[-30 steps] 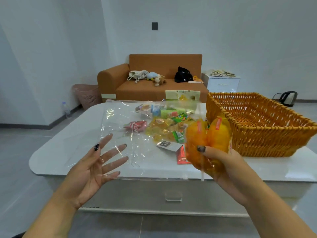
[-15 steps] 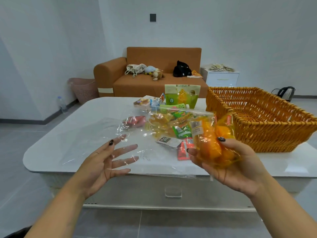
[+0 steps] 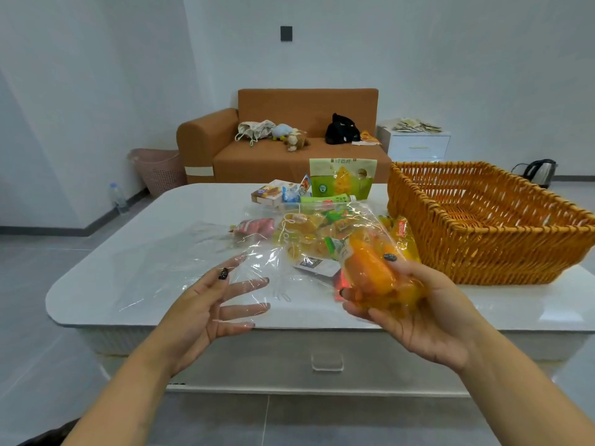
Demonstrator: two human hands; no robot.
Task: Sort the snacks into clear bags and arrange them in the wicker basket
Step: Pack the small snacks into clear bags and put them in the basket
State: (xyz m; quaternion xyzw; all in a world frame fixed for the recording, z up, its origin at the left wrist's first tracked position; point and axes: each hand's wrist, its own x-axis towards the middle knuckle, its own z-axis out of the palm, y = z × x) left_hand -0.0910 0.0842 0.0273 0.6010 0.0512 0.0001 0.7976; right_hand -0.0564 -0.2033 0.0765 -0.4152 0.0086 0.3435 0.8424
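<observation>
My right hand (image 3: 418, 317) grips a bundle of orange snack packets (image 3: 370, 272) wrapped in one end of a clear bag (image 3: 264, 252), just above the white table's (image 3: 128, 268) near edge. The bag's loose film stretches left over the straight, spread fingers of my left hand (image 3: 206, 310); whether they are inside the bag or behind it I cannot tell. Behind the bag lies a pile of yellow and green snacks (image 3: 309, 233) with a pink packet (image 3: 254, 226). The wicker basket (image 3: 483, 246) stands on the table's right side, with nothing visible inside.
A green standing pouch (image 3: 343, 181) and small boxes (image 3: 270, 194) sit at the table's far side. Beyond are an orange sofa (image 3: 273, 156), a pink bin (image 3: 157, 169), a white cabinet (image 3: 418, 146) and a kettle (image 3: 541, 170) on the floor.
My right hand has lowered and tipped the orange packets from upright to slanting. My left hand has moved right, its fingers now under the clear film.
</observation>
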